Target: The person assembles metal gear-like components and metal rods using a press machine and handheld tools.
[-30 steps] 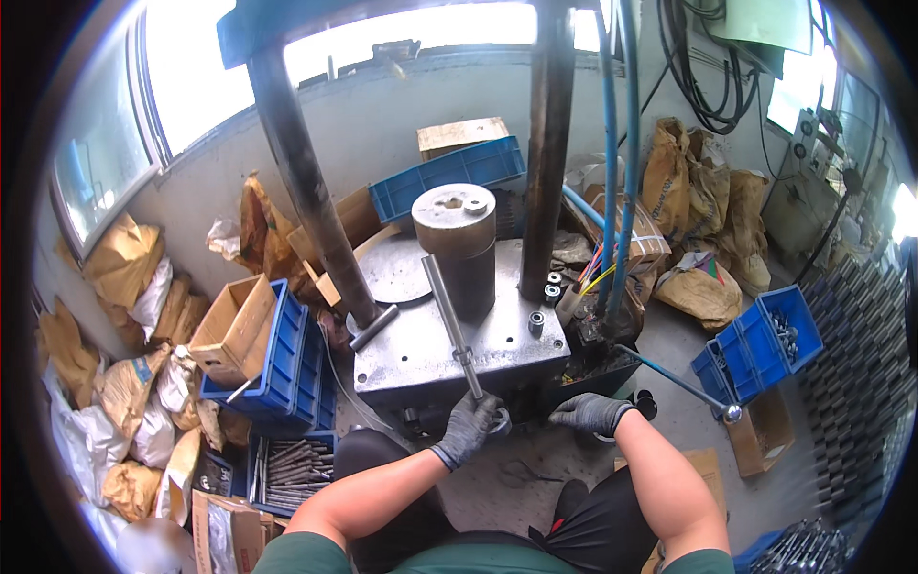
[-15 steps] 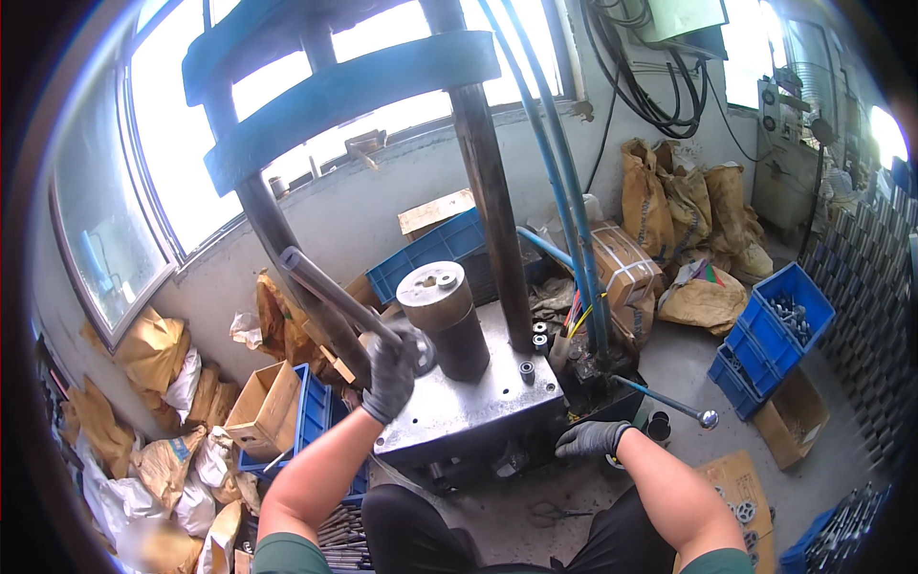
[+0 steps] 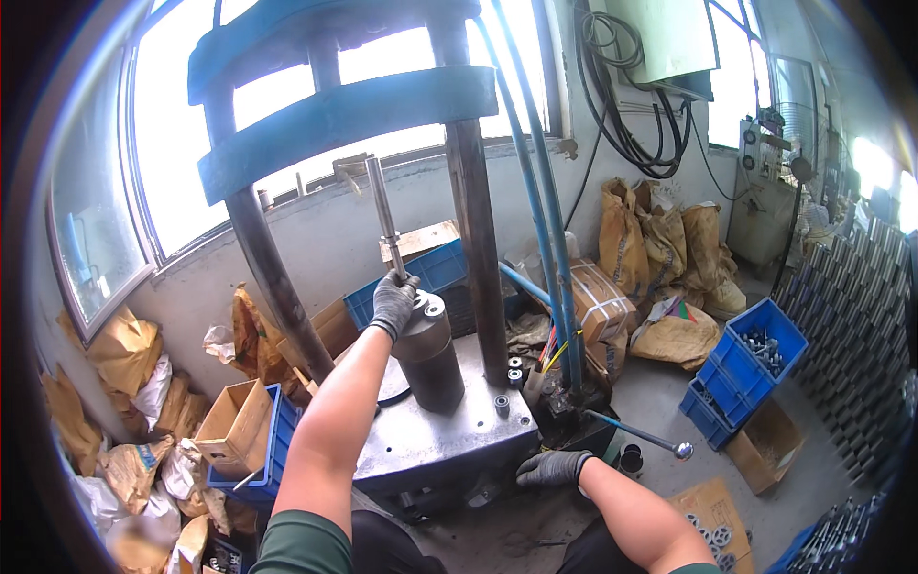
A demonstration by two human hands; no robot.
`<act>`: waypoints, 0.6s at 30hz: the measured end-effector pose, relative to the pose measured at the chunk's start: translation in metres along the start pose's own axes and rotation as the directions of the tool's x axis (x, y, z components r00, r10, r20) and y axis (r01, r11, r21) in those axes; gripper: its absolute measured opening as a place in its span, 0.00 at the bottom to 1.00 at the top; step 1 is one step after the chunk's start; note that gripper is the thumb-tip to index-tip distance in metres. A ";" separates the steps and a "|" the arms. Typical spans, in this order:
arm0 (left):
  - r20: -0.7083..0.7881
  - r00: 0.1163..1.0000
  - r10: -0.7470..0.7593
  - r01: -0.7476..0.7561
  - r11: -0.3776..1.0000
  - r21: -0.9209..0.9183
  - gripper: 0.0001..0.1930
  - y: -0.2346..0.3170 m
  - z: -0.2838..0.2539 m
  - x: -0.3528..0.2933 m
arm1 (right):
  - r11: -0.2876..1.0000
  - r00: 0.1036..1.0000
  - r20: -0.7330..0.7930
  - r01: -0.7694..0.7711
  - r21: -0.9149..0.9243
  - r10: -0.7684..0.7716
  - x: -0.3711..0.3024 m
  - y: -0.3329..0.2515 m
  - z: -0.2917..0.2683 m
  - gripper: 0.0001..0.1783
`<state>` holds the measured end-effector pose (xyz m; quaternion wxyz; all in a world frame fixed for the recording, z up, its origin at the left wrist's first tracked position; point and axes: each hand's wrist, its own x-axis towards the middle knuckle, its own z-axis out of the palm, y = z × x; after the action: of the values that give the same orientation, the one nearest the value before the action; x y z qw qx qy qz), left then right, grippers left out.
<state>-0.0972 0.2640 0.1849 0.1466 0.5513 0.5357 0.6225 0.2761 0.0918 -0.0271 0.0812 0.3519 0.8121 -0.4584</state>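
Note:
My left hand (image 3: pixel 393 304), in a dark grey glove, is closed round the lower end of a stepped metal shaft (image 3: pixel 382 201) with a collar. The shaft stands nearly upright, tilted slightly left, over the top of a thick dark steel cylinder (image 3: pixel 430 368). Whether its lower end sits in the cylinder is hidden by the glove. A small metal ring (image 3: pixel 434 310) lies on the cylinder's top. The cylinder stands on the steel plate (image 3: pixel 445 435) of a blue press (image 3: pixel 354 120). My right hand (image 3: pixel 553 469), also gloved, lies by the plate's front edge with fingers stretched out, holding nothing visible.
Small bushings (image 3: pixel 502 407) stand on the plate's right part. A lever (image 3: pixel 639 432) with a ball end juts out at the right. Blue crates (image 3: pixel 736 373) of metal parts stand farther right. At left are a wooden box (image 3: pixel 234 430) and several sacks (image 3: pixel 134 469).
My left hand has moved up to the cylinder's top, and the shaft has swung from a leftward slant to nearly upright. My right hand stays near the plate's front edge. The view has shifted slightly.

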 end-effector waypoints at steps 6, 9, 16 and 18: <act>-0.008 0.997 0.075 -0.071 0.976 0.208 0.09 -0.010 -0.007 -0.001 | 0.999 0.999 -0.048 -0.011 -0.034 0.010 -0.022 -0.027 -0.005 0.31; -0.005 1.000 -0.004 0.005 0.982 0.189 0.10 0.021 0.012 -0.016 | 0.993 0.984 -0.151 0.082 -0.089 -0.094 -0.037 -0.008 0.001 0.33; -0.040 0.998 -0.048 0.058 0.948 0.312 0.15 0.020 -0.003 -0.016 | 0.782 0.842 -0.327 0.165 -0.601 -0.429 -0.148 -0.137 -0.024 0.18; -0.024 0.998 -0.050 0.055 0.947 0.317 0.15 0.030 0.008 -0.022 | 0.705 0.833 -0.368 0.036 -0.708 -0.412 -0.188 -0.162 -0.044 0.14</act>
<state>-0.0702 0.2398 0.1970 0.0684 0.5484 0.6446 0.5283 0.3188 -0.0201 0.1943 -0.0691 0.2986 0.9514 -0.0310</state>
